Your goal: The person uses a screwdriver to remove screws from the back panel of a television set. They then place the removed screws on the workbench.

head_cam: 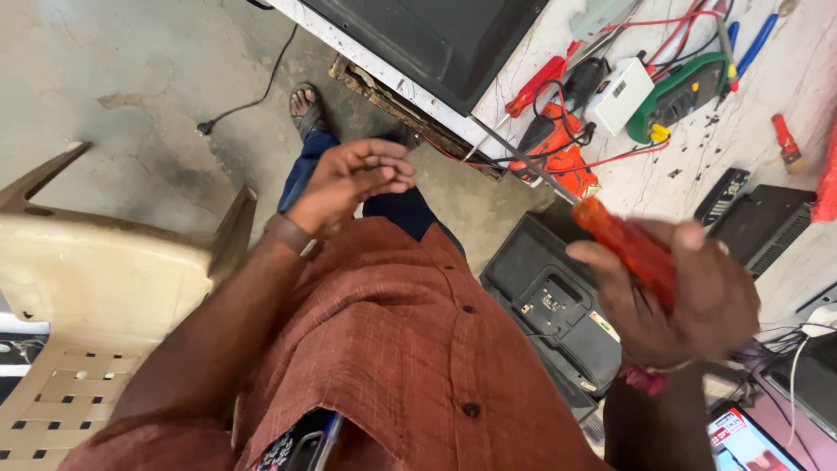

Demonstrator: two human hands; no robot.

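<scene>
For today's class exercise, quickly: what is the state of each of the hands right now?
Left hand: loosely curled, fingers together, holding nothing visible.
Right hand: closed around an orange-handled screwdriver.

Even, soft daylight with faint shadows; the nearer hand is motion-blurred and the edges stretch.

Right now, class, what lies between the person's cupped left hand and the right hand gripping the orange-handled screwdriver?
In the head view, only the rust-brown shirt front and bare floor lie between the left hand and right hand holding the orange-handled screwdriver.
</scene>
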